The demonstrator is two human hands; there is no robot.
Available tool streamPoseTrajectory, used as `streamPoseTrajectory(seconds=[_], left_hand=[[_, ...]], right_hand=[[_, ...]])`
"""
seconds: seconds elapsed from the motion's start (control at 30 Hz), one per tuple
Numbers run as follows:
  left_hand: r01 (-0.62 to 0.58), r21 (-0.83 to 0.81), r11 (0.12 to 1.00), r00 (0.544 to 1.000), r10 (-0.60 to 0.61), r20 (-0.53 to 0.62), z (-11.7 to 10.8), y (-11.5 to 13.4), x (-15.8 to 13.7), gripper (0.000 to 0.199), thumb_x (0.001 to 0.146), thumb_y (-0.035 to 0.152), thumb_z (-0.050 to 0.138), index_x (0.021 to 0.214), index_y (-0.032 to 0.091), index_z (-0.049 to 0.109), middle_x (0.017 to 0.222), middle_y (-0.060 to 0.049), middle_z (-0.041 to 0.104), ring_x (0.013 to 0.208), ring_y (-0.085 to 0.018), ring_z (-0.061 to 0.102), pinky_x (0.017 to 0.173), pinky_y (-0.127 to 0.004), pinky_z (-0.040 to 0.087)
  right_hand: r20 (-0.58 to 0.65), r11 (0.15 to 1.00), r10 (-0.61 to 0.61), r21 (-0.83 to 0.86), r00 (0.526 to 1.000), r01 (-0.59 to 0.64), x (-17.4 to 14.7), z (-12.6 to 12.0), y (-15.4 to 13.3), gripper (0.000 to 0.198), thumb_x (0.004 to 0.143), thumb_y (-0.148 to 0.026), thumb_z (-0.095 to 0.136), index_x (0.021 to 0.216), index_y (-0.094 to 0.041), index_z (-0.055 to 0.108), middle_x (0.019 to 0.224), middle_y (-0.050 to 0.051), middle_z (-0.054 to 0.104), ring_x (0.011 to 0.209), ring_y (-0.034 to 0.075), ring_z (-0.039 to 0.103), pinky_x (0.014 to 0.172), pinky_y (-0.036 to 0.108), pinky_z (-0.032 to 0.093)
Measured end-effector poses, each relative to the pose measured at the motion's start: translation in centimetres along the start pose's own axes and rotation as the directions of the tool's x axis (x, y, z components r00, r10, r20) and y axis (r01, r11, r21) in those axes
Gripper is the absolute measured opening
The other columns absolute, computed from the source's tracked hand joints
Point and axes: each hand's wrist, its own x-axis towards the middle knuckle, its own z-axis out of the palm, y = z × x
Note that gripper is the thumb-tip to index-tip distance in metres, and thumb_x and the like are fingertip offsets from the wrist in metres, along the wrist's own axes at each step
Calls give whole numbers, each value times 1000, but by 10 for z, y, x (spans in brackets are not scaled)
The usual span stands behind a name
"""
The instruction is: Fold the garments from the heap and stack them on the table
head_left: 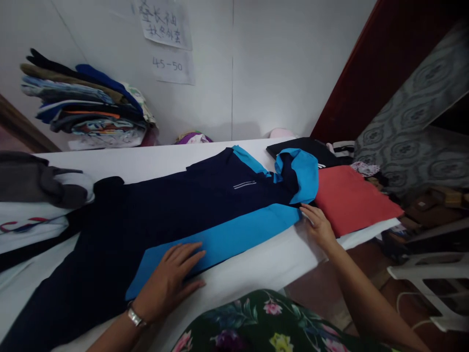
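Note:
A dark navy hooded jacket (183, 195) lies spread lengthwise across the white-covered table, with its bright blue hood (308, 171) toward the right. Two thin pale stripes mark its upper part. Along the near side runs a bright blue panel (234, 234), folded in over the navy body. My left hand (172, 274) rests flat with fingers spread on the lower part of that panel, and a metal watch or bracelet (135, 315) circles the wrist. At the shoulder end near the hood, my right hand (318, 225) pinches the jacket's edge between fingertips and thumb.
Folded clothes (95, 102) are piled at the back left. Grey and white garments (40, 190) lie at the left edge. Right of the hood are a folded red garment (355, 195) and a black one (304, 146). A white plastic stool (425, 283) stands at lower right.

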Motion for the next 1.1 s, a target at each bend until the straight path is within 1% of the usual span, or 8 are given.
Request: streamPoseTrajectory(seconds=[0.07, 0.17, 0.33, 0.53, 0.7, 0.77, 0.97, 1.1], left_hand=[[-38, 41, 998, 999, 36, 31, 7, 3, 2, 58, 82, 56, 57, 134, 30, 53, 139, -6, 54, 121, -30, 56, 99, -47, 48], [-18, 62, 998, 999, 16, 29, 12, 4, 7, 46, 87, 45, 52, 130, 29, 57, 138, -5, 55, 121, -29, 56, 98, -47, 49], [58, -53, 997, 998, -58, -2, -2, 8, 17, 30, 93, 36, 41, 104, 33, 68, 112, 1, 72, 104, -22, 66, 89, -38, 55], [166, -169, 972, 973, -189, -133, -22, -2, 25, 33, 94, 45, 37, 94, 28, 66, 92, 0, 74, 81, -20, 71, 70, -32, 59], [53, -64, 997, 993, -59, -101, -8, -1, 25, 45, 83, 55, 55, 117, 26, 62, 114, -5, 70, 101, -25, 67, 83, -39, 58], [40, -15, 999, 997, -41, -58, 0, 2, 25, 40, 86, 50, 52, 116, 26, 64, 118, -6, 68, 105, -27, 66, 86, -42, 57], [166, 44, 985, 985, -165, -43, -6, -6, 33, 38, 94, 32, 32, 105, 23, 67, 102, -5, 74, 90, -22, 70, 73, -34, 58], [240, 86, 967, 969, -233, -80, -19, -15, 40, 40, 93, 29, 31, 109, 24, 67, 100, -5, 73, 87, -22, 69, 70, -32, 56]], right_hand=[[83, 998, 65, -26, 994, -63, -4, 3, -2, 53, 84, -14, 47, 135, -28, 52, 141, 7, 50, 122, 26, 53, 95, 43, 52], [148, 986, 151, 49, 977, -160, -2, 9, -4, 54, 85, -19, 49, 137, -29, 50, 148, 7, 42, 123, 27, 53, 94, 43, 52], [144, 876, 162, 434, 976, -209, 14, 15, 3, 37, 87, -30, 51, 121, -27, 64, 137, 9, 53, 124, 25, 52, 92, 39, 52], [234, 772, 190, 565, 953, -292, 32, 9, 5, 26, 80, -38, 61, 100, -25, 71, 115, 8, 65, 104, 24, 62, 90, 41, 51], [207, 770, 242, 553, 948, -317, 45, 5, -6, 25, 82, -43, 59, 88, -22, 70, 101, 7, 65, 86, 21, 62, 75, 35, 53], [199, 786, 265, 523, 943, -331, 49, 6, -9, 27, 84, -44, 55, 87, -20, 69, 93, 6, 64, 76, 19, 61, 69, 33, 51], [247, 916, 187, 305, 951, -259, 51, 10, -10, 27, 83, -37, 57, 103, -22, 68, 92, 5, 64, 81, 20, 60, 75, 33, 49], [189, 963, 242, 71, 952, -259, 49, 16, -16, 28, 82, -31, 57, 108, -24, 67, 98, 5, 63, 80, 20, 61, 72, 32, 49]])
